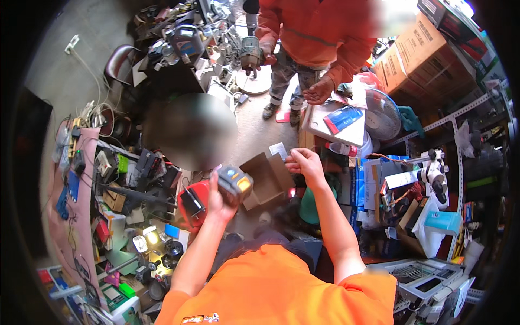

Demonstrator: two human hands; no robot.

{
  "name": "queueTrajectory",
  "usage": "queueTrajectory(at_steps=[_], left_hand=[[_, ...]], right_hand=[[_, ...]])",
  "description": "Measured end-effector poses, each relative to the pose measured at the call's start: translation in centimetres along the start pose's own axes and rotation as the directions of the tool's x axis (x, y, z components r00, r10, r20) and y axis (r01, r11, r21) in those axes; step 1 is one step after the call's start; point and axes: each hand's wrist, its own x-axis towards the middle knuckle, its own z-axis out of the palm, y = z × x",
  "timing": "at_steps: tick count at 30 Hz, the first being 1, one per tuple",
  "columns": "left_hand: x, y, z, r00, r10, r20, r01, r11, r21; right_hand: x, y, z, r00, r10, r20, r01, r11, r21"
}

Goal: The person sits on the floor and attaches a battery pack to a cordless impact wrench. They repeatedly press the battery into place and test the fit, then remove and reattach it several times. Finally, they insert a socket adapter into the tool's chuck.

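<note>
My left hand (219, 200) is wrapped around a dark grey battery pack (234, 184) with a yellow catch, the kind that fits a power tool. To its right, my right hand (304, 163) is raised, fingers loosely bent and nothing visible in them. Beneath and between my hands stands an opened cardboard box (265, 179), with a small white card (278, 150) at its far edge. Beside my left forearm is a red case (195, 203) with a black part. Across from me, a person in orange holds a grey-green power tool (251, 54); the person's other hand (319, 91) is empty.
A blurred round shape (189, 130) stands at left. Cluttered tools and electronics line a pink-edged bench (81, 200). At right are a white table (346, 130) with a blue package, a fan (382, 114), metal shelving (460, 162) and large cartons (411, 54).
</note>
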Motion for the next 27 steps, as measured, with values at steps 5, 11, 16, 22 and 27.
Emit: queueTrajectory(at_steps=[5,11,16,22,27], left_hand=[[10.2,2.0,4.2,0.991,0.09,0.096,-0.096,0.994,0.055],[16.5,2.0,8.8,0.963,0.26,0.067,-0.264,0.963,0.055],[18.2,0.1,9.9,0.954,0.293,0.067,-0.292,0.956,-0.019],[20.1,-1.1,10.4,0.943,0.331,0.047,-0.332,0.943,0.033],[19.7,-2.3,12.6,0.885,0.365,0.288,-0.438,0.862,0.254]], right_hand=[[-2.2,5.3,0.5,0.99,0.091,0.104,-0.088,0.996,-0.028],[-7.8,10.6,-2.3,0.978,0.21,0.012,-0.21,0.977,-0.045],[-11.3,15.0,-7.1,0.949,0.284,-0.137,-0.303,0.94,-0.153],[-12.1,15.6,-9.1,0.939,0.289,-0.188,-0.318,0.937,-0.146],[-10.7,14.8,-9.9,0.959,0.2,-0.202,-0.228,0.966,-0.123]])
